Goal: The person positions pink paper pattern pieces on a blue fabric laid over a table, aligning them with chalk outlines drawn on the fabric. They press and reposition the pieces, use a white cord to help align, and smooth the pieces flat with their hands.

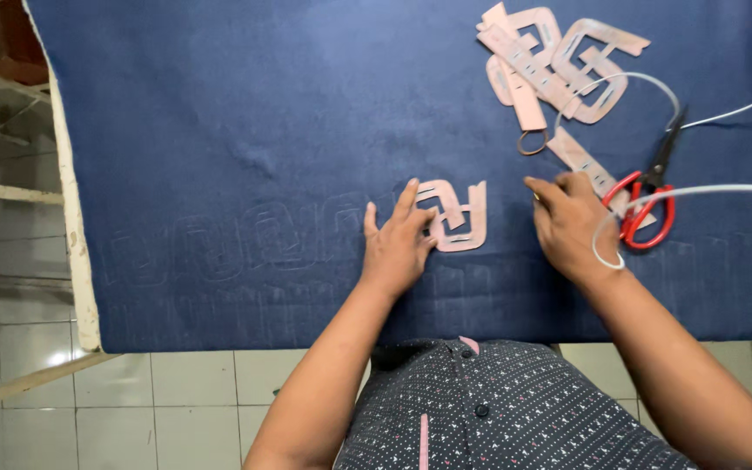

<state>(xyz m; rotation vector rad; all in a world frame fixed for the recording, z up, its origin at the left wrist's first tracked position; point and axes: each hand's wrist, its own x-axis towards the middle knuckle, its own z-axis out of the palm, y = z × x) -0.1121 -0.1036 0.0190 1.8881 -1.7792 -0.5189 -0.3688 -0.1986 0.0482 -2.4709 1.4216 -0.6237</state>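
Observation:
A pink cut-out template (459, 214) lies flat on the dark blue fabric (245, 130) that covers the table. My left hand (398, 242) rests on the fabric with fingers spread, its fingertips pressing the template's left edge. My right hand (567, 222) sits to the right of the template, fingers curled down on the fabric; whether it holds something small I cannot tell. Faint traced outlines of the same shape run in a row across the fabric to the left of my left hand.
A pile of several pink templates (550, 65) lies at the far right. Red-handled scissors (650, 196) rest beside my right hand, under a thin white cable (698, 190). A small ring (532, 142) lies near the pile. The fabric's left edge (67, 209) borders tiled floor.

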